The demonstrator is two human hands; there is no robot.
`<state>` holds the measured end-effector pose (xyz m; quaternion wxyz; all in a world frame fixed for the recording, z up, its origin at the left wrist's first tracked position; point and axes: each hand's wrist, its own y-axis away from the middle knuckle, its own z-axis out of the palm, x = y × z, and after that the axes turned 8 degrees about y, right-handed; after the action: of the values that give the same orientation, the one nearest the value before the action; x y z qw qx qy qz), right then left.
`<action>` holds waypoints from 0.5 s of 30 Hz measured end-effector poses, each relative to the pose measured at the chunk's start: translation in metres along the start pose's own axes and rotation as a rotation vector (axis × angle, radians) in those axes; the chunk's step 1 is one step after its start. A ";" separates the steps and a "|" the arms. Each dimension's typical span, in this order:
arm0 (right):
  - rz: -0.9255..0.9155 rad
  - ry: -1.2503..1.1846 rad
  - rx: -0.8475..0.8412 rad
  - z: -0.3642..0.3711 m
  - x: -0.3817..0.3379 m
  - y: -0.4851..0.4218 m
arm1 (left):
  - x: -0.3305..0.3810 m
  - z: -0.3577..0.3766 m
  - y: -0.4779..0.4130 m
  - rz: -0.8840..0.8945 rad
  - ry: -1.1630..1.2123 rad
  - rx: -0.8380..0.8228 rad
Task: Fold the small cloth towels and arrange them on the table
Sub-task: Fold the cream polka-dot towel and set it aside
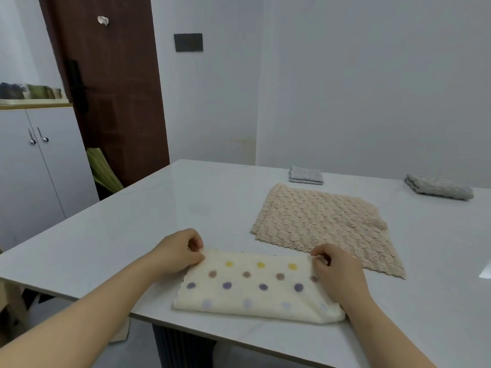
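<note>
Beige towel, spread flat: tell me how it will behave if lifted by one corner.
The beige towel would probably sag limply, since it lies flat on the table with a rumpled right edge. Its bobbled pile suggests it would drag rather than slide if pushed, likely bunching.

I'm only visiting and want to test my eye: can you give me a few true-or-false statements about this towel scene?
1. The left hand and right hand each pinch a far corner of the dotted towel. True.
2. The beige towel is folded into a small square. False: the beige towel lies spread open.
3. The left grey towel and right grey towel lie folded at the far side of the table. True.
4. The dotted towel hangs in the air. False: it lies on the table.
</note>
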<state>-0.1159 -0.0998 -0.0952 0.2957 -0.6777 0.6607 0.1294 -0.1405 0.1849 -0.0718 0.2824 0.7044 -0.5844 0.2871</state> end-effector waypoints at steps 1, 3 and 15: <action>0.000 -0.002 -0.008 0.000 0.000 0.000 | -0.002 0.001 -0.002 -0.016 0.016 -0.019; 0.006 -0.013 -0.032 0.001 0.000 -0.001 | 0.001 0.000 -0.003 -0.033 -0.006 -0.073; -0.101 0.059 -0.018 0.002 0.004 0.000 | 0.004 0.006 0.000 0.078 0.171 -0.017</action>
<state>-0.1153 -0.1023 -0.0987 0.2762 -0.7162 0.6331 0.1003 -0.1393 0.1782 -0.0732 0.3259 0.6515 -0.5878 0.3519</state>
